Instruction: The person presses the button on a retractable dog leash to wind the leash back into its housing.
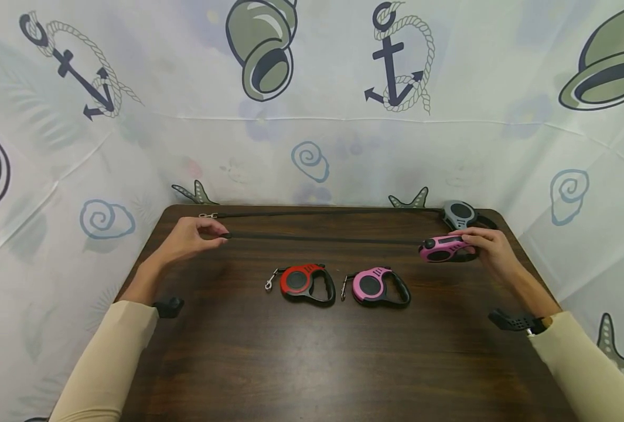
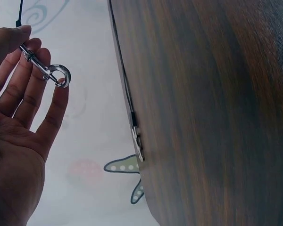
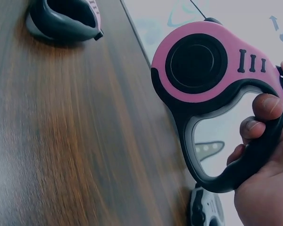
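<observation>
A pink and black retractable dog leash (image 1: 438,249) is in my right hand (image 1: 488,246), with the fingers curled through its handle in the right wrist view. Its black cord (image 1: 317,238) stretches straight to my left hand (image 1: 193,237) at the table's left side. There, thumb and fingers pinch the cord's end, and a metal snap hook (image 2: 40,65) lies along the fingers in the left wrist view. Behind this leash rests a grey retractable leash (image 1: 456,212), its cord (image 1: 317,212) drawn out along the far edge to a metal clip (image 1: 208,215).
On the dark wooden table (image 1: 312,363), a red retractable leash (image 1: 297,274) and another pink one (image 1: 367,278) lie side by side nearer me, cords wound in. A white patterned cloth (image 1: 343,158) hangs around the far edge and sides.
</observation>
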`<state>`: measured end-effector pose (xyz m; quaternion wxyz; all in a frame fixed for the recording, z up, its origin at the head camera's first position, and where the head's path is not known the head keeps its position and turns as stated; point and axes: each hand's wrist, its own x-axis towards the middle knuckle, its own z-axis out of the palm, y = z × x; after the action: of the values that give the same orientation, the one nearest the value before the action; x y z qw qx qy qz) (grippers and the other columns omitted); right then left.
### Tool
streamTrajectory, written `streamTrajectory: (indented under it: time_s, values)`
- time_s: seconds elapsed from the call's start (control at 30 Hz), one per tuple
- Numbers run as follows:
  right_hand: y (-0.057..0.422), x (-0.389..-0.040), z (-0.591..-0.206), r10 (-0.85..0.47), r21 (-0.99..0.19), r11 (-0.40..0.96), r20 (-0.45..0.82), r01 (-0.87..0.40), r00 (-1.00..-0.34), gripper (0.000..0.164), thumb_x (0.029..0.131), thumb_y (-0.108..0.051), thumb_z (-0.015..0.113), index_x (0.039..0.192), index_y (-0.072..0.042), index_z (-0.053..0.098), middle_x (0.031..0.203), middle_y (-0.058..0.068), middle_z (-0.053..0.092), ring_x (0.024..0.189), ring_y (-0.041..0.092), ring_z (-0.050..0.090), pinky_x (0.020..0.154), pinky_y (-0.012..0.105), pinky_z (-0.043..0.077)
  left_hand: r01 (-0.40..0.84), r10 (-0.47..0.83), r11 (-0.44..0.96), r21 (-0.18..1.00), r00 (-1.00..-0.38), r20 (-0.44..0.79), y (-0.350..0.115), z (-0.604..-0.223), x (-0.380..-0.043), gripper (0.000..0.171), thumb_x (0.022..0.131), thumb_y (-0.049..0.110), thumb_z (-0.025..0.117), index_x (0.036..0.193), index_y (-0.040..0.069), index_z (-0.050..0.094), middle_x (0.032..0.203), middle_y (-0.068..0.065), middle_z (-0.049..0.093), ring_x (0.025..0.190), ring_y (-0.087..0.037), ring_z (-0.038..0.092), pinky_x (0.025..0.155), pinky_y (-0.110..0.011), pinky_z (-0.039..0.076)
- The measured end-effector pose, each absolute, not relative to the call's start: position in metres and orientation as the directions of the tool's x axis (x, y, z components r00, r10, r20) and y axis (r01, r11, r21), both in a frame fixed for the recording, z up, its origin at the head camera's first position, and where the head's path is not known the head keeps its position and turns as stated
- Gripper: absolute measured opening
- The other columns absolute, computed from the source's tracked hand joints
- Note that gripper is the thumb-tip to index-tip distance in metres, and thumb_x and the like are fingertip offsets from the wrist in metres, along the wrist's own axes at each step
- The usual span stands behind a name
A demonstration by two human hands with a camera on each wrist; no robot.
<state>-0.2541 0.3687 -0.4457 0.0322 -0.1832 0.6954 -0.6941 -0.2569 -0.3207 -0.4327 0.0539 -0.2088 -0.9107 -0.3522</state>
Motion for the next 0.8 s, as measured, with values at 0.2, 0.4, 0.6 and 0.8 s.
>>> streamTrajectory:
  time_s: [0.2, 0.4, 0.6, 0.8]
  values:
    - [0.359, -0.254, -0.441, -0.322, -0.976, -0.012, 0.208, -0.216, -0.924, 0.028, 0.11, -0.004, 0.051, 0.118, 0.01, 0.074, 0.102, 0.001, 0.072, 0.083, 0.012, 0.057, 0.07, 0.025, 0.046, 0.458, 0.365, 0.661, 0.594, -0.888, 0.278, -0.312, -0.43, -0.259, 0.015, 0.087, 0.006, 0.087, 0.099, 0.011, 0.08, 0.093, -0.001, 0.079, 0.083, -0.007, 0.071, 0.074, -0.016, 0.053]
    - [0.35, -0.253, -0.437, -0.339, -0.978, 0.012, 0.191, -0.208, -0.921, 0.028, 0.111, -0.005, 0.051, 0.12, 0.01, 0.073, 0.109, 0.0, 0.077, 0.088, 0.012, 0.06, 0.075, 0.023, 0.049, 0.488, 0.375, 0.646, 0.587, -0.873, 0.313, -0.303, -0.429, -0.261, 0.014, 0.087, 0.006, 0.087, 0.098, 0.011, 0.081, 0.094, -0.003, 0.079, 0.084, -0.008, 0.071, 0.075, -0.015, 0.053]
    - [0.342, -0.255, -0.437, -0.345, -0.976, -0.011, 0.208, -0.218, -0.915, 0.028, 0.111, -0.004, 0.05, 0.12, 0.012, 0.072, 0.111, -0.001, 0.078, 0.088, 0.011, 0.06, 0.075, 0.023, 0.047, 0.501, 0.388, 0.624, 0.6, -0.865, 0.319, -0.294, -0.43, -0.261, 0.015, 0.087, 0.004, 0.087, 0.1, 0.009, 0.081, 0.095, -0.003, 0.079, 0.084, -0.013, 0.071, 0.077, -0.013, 0.051]
    - [0.333, -0.257, -0.44, -0.344, -0.971, -0.036, 0.234, -0.236, -0.909, 0.028, 0.111, -0.003, 0.05, 0.119, 0.013, 0.071, 0.108, -0.001, 0.076, 0.085, 0.01, 0.058, 0.073, 0.023, 0.045, 0.499, 0.394, 0.622, 0.603, -0.865, 0.31, -0.286, -0.43, -0.261, 0.017, 0.087, 0.004, 0.087, 0.1, 0.011, 0.08, 0.095, -0.002, 0.079, 0.085, -0.011, 0.071, 0.078, -0.015, 0.052]
